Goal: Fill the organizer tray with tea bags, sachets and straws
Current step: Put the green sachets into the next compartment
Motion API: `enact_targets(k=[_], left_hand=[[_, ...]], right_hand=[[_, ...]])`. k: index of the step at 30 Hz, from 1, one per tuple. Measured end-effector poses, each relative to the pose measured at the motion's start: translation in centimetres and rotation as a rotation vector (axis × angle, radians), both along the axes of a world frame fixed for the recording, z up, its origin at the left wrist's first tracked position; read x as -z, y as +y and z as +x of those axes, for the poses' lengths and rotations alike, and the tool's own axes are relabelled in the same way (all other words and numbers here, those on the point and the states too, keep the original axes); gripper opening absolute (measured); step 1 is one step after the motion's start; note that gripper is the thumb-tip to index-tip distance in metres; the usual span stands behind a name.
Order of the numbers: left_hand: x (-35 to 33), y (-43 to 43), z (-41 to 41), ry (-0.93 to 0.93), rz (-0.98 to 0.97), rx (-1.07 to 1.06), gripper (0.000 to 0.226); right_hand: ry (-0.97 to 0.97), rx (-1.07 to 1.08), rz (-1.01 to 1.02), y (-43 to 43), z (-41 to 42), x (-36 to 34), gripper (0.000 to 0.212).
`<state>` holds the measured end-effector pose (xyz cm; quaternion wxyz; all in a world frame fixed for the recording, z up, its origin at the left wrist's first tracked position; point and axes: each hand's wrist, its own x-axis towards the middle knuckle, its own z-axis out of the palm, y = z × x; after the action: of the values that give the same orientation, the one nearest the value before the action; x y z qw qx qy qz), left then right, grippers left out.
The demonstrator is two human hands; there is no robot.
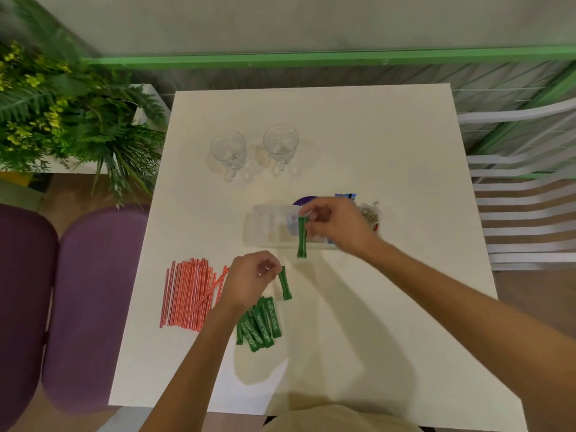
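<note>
A white square table [389, 135] fills the middle. Two purple chairs [87, 291] stand at lower left, a white slatted chair [523, 213] at right, leafy plants [62, 113] upper left. A green rail [311, 59] crosses the top; wooden floor [539, 294] shows at right.

Two clear glass mugs [228, 150] stand side by side on the white square surface [374, 135]. Purple padded chairs [90, 291] and green ferns [78, 120] sit left, a white slatted chair [523, 207] right.

I count two glasses [228, 151] [280, 145], one tray [265, 226], and two sachets [301, 236] [285, 283] held aloft. A pile [260, 325] holds roughly six more, overlapping too much for an exact number. The straws [190, 291] run to dozens, beyond my counting.
</note>
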<state>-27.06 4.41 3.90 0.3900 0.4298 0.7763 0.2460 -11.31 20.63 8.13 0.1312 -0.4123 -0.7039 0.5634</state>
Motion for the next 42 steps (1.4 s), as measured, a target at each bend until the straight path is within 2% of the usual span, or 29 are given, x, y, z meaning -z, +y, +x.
enact_targets(k=[7,14,20,26,35,42], left_hand=[[-0.8,2.9,0.5,-0.021,0.039,0.002,0.006],[-0.7,4.4,1.3,-0.070,0.072,-0.031,0.005],[-0.1,4.5,1.4,-0.074,0.080,-0.032,0.007],[0.4,4.4,1.3,-0.068,0.062,-0.035,0.010],[0.5,4.1,1.3,-0.079,0.067,-0.040,0.017],[0.3,3.8,1.6,-0.111,0.069,-0.071,0.022]], right_hand=[[-0.122,-0.005,0.259,5.3,-1.2,-0.8,0.019],[-0.222,-0.145,0.302,5.2,-2.4,1.7,0.029],[-0.258,-0.172,0.308,5.1,-2.7,2.6,0.018],[-0.342,-0.205,0.439,5.2,-2.7,3.4,0.008],[-0.529,-0.235,0.603,5.0,-2.7,4.4,0.010],[-0.489,-0.217,0.615,4.9,-2.5,4.3,0.012]])
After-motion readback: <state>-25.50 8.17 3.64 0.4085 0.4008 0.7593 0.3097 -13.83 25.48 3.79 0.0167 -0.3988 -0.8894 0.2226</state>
